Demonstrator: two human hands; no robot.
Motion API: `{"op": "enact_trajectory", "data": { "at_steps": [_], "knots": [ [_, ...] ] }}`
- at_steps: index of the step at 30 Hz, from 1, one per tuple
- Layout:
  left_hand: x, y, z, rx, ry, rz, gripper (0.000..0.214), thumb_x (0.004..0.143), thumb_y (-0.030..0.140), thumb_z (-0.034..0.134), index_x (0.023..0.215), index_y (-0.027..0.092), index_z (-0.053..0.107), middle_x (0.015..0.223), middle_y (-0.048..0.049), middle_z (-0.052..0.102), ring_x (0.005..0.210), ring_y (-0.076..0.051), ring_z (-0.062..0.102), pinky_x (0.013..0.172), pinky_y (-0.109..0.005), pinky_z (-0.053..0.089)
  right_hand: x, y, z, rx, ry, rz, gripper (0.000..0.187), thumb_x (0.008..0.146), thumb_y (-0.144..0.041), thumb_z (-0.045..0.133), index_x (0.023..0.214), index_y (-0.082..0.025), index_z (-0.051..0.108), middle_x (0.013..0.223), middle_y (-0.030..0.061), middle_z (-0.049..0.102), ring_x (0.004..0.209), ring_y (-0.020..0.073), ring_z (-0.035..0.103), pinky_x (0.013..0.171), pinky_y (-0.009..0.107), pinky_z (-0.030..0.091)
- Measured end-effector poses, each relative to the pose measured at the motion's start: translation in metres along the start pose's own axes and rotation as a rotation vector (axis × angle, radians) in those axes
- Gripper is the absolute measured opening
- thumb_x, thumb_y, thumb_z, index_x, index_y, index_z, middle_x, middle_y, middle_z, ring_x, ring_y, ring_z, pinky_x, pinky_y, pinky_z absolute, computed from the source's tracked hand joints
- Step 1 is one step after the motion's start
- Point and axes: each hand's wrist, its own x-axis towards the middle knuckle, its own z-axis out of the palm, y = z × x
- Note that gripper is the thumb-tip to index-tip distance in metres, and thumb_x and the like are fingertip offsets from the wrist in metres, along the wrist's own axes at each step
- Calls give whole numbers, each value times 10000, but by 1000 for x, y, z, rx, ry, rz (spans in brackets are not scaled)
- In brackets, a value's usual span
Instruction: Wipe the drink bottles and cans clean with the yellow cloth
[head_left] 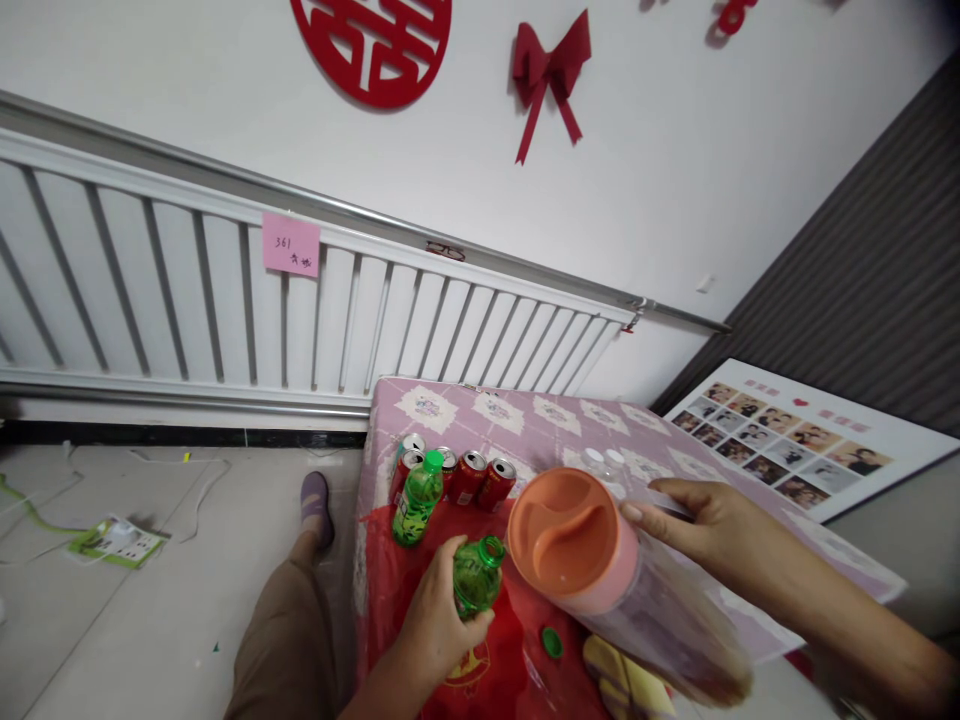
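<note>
My left hand (pixel 439 620) is wrapped around a green plastic bottle (pixel 474 582) with no cap on its mouth. Fingers of my right hand (pixel 705 520) grip the handle of a clear pitcher (pixel 679 615) with an orange lid (pixel 562 530). The pitcher leans over, lid towards the bottle, with some brownish liquid at its base end. Lid and bottle mouth are close but apart. A loose green cap (pixel 552 642) lies below the pitcher. Behind my left hand stands a capped green bottle (pixel 418 500), in front of several red cans (pixel 472 478).
A pink patterned cloth (pixel 551 412) covers the table, with red plastic (pixel 487 690) over its near part. Yellow gloves or cloth (pixel 626 680) lie beneath the pitcher. Clear bottles (pixel 604 462) stand behind it. A white radiator (pixel 442 320) runs along the wall; a photo board (pixel 892 425) leans right.
</note>
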Motion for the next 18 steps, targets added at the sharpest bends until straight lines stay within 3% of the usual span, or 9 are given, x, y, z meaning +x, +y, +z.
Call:
{"op": "enact_trajectory", "data": {
  "at_steps": [18],
  "knots": [
    [1, 1, 0, 11, -7, 0, 864, 623, 90, 740, 1411, 171, 397, 1457, -185, 570, 1351, -341, 560, 1169, -511, 426, 0, -1, 0, 27, -35, -4, 560, 753, -728, 617, 524, -229, 508, 531, -28, 429, 533, 143, 396, 484, 274, 327]
  ]
}}
